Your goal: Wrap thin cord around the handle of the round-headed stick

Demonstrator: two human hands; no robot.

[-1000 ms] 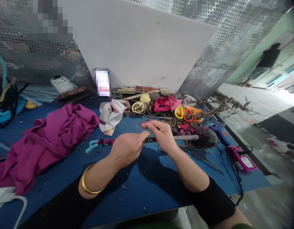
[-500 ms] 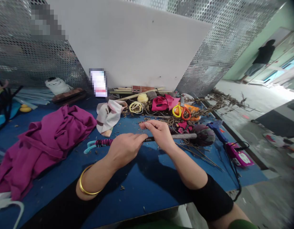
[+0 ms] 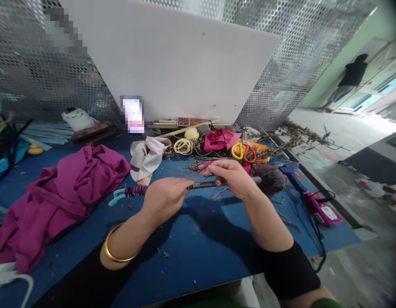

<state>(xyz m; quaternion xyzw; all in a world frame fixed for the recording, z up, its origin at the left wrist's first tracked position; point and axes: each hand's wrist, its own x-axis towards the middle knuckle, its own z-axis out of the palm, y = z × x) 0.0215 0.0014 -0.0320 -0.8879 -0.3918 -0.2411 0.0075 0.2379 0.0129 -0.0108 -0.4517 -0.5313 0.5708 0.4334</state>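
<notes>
My left hand (image 3: pixel 165 197) is closed around a thin wrapped stick (image 3: pixel 204 185) that lies level above the blue table. Dark and grey wrapping covers its middle; purple and black thread (image 3: pixel 136 191) winds round its left part, and light-blue loops (image 3: pixel 117 196) stick out at that end. Toward the right, the stick leads to a round bundle (image 3: pixel 271 179) in dark grey and purple. My right hand (image 3: pixel 231 175) is over the stick, thumb and fingers pinched together; what they hold, if anything, is too small to make out.
A purple cloth (image 3: pixel 78 175) is heaped at left, beside a pale cloth (image 3: pixel 148 156). Behind my hands are yellow cord (image 3: pixel 183 146), pink fabric (image 3: pixel 218 141), scissors (image 3: pixel 243 150) and dried stems (image 3: pixel 294 137). A blue glue gun (image 3: pixel 292 175) and magenta box (image 3: pixel 322 208) lie right. A person stands far off.
My right hand has moved to the right along the stick, still pinched. The stick and my left hand have shifted slightly left, and more of the dark wrapping shows between my hands.
</notes>
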